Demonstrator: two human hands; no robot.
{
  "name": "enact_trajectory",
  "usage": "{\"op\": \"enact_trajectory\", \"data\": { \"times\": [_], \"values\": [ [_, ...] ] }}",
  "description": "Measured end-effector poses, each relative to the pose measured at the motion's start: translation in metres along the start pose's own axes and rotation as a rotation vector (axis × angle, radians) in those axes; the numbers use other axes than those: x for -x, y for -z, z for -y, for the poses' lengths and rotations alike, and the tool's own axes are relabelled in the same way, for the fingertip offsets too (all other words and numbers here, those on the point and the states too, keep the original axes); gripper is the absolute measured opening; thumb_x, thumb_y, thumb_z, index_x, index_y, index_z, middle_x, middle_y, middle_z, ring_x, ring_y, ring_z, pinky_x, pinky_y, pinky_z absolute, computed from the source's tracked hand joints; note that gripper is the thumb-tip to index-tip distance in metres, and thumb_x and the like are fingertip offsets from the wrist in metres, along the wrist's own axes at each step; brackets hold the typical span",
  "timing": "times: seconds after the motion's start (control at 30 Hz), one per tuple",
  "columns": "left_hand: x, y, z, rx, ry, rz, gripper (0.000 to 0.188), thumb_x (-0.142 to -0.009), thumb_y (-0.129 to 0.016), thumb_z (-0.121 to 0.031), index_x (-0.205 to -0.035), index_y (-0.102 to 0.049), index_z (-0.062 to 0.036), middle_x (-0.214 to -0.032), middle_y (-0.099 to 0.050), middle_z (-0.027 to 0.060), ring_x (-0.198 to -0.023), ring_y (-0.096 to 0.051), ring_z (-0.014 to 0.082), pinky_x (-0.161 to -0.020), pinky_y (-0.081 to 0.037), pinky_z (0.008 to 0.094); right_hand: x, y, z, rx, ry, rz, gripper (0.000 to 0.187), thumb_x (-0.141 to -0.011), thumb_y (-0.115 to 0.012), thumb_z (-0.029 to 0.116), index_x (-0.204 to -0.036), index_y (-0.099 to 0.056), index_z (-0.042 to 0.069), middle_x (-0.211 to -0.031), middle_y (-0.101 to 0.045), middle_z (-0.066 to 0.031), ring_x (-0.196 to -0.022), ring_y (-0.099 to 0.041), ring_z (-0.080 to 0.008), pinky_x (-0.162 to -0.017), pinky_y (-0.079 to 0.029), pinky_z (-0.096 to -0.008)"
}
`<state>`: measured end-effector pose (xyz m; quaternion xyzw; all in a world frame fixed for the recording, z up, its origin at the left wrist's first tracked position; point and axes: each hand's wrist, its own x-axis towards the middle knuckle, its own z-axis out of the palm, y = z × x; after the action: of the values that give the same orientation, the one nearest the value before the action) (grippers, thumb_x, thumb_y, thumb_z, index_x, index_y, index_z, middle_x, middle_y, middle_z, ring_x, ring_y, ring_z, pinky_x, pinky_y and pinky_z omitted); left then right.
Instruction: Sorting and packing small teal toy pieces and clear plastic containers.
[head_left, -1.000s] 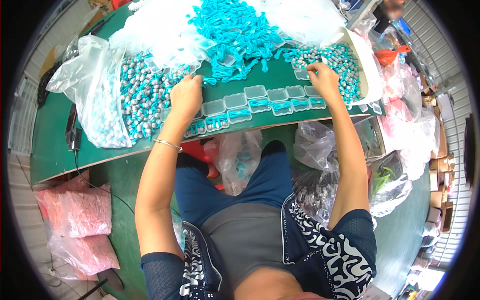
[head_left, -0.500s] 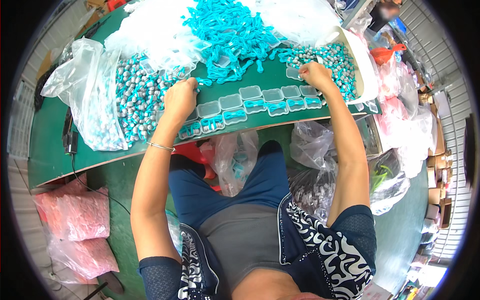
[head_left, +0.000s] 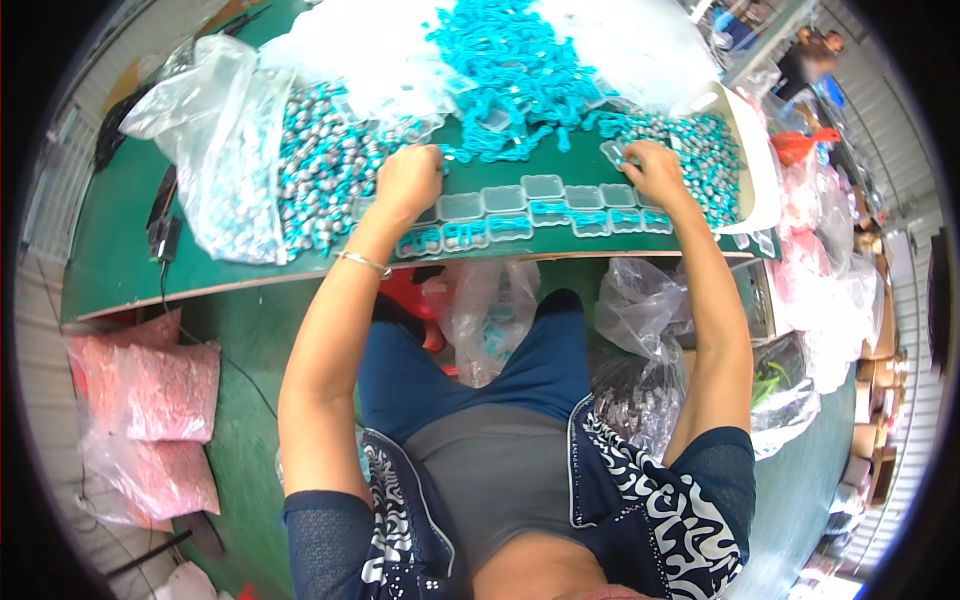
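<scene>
My left hand (head_left: pixel 410 182) is closed at the right edge of a heap of grey-and-turquoise beaded pieces (head_left: pixel 330 165). A bit of turquoise cord shows by its fingertips; what they grip is hidden. Across the table, my right hand (head_left: pixel 655 172) has its fingers bent together beside a small clear plastic box (head_left: pixel 613 154), seemingly touching its edge. More beaded pieces (head_left: pixel 708 155) lie just beyond that hand. Between my hands, a double row of small clear boxes (head_left: pixel 543 187) stands open. Several in the near row hold turquoise cords (head_left: pixel 465 235).
Turquoise cords (head_left: pixel 515 85) are piled at the table's back, between white plastic bags (head_left: pixel 350 55). A white bin (head_left: pixel 758 180) lies at the right, a clear bag (head_left: pixel 225 150) at the left. Pink-filled bags (head_left: pixel 165 400) rest on the floor. Another person (head_left: pixel 805 65) is far right.
The whole view has shifted, so the table sits further right and higher. The clear box by my right hand now looks more tilted. Both hands stay near the same spots over the table.
</scene>
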<state>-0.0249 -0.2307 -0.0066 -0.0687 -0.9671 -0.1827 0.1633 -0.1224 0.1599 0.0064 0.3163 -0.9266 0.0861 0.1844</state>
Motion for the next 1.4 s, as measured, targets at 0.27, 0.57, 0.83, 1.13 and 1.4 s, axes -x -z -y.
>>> {"op": "enact_trajectory", "data": {
  "times": [0.27, 0.57, 0.83, 1.13, 1.4],
  "values": [
    [0.021, 0.026, -0.021, 0.398, -0.07, -0.019, 0.014, -0.074, -0.069, -0.009, -0.086, -0.067, -0.0021, -0.08, -0.069, 0.0112, -0.066, -0.067, 0.0239, -0.063, -0.052, 0.0357, 0.0, 0.002, 0.023, -0.314, -0.184, -0.141, 0.012, -0.079, -0.066, 0.008, -0.09, -0.064, 0.004, -0.08, -0.065, -0.0084, -0.071, -0.063, -0.0194, -0.065, -0.051, -0.0295],
    [0.061, 0.029, -0.074, 0.386, -0.178, 0.003, 0.013, -0.074, -0.068, -0.008, -0.086, -0.066, -0.0045, -0.081, -0.065, 0.0117, -0.067, -0.064, 0.0278, -0.061, -0.05, 0.0383, 0.02, 0.018, 0.143, -1.257, -0.334, 0.086, 0.01, -0.085, -0.062, 0.001, -0.094, -0.064, 0.003, -0.088, -0.059, 0.0028, -0.08, -0.053, -0.0038, -0.071, -0.043, -0.0197],
    [0.066, 0.016, -0.079, 0.196, -0.249, 0.006, 0.005, -0.076, -0.064, -0.009, -0.081, -0.064, -0.007, -0.081, -0.061, 0.0096, -0.079, -0.062, 0.033, -0.066, -0.049, 0.0446, 0.031, 0.007, 0.185, -1.171, -0.225, 0.158, 0.021, -0.079, -0.065, -0.003, -0.1, -0.066, 0.001, -0.095, -0.058, -0.0026, -0.079, -0.056, -0.0076, -0.073, -0.048, -0.0227],
    [0.066, 0.011, -0.08, 0.106, -0.28, -0.07, 0.005, -0.075, -0.064, -0.01, -0.075, -0.068, -0.0061, -0.08, -0.06, 0.0098, -0.08, -0.061, 0.0307, -0.071, -0.048, 0.0425, 0.031, 0.004, 0.209, -0.614, -0.109, -0.015, 0.014, -0.077, -0.07, 0.005, -0.088, -0.062, 0.004, -0.08, -0.064, -0.0097, -0.076, -0.061, -0.0251, -0.072, -0.048, -0.0361],
    [0.066, 0.01, -0.082, 0.11, -0.239, -0.075, 0.006, -0.074, -0.065, -0.01, -0.076, -0.069, -0.0061, -0.079, -0.061, 0.0093, -0.077, -0.062, 0.0307, -0.068, -0.047, 0.0423, 0.035, -0.007, 0.209, -0.502, -0.013, -0.192, 0.01, -0.076, -0.07, 0.009, -0.084, -0.065, 0.007, -0.088, -0.063, -0.0036, -0.088, -0.058, -0.0256, -0.074, -0.045, -0.038]
  ]
}}
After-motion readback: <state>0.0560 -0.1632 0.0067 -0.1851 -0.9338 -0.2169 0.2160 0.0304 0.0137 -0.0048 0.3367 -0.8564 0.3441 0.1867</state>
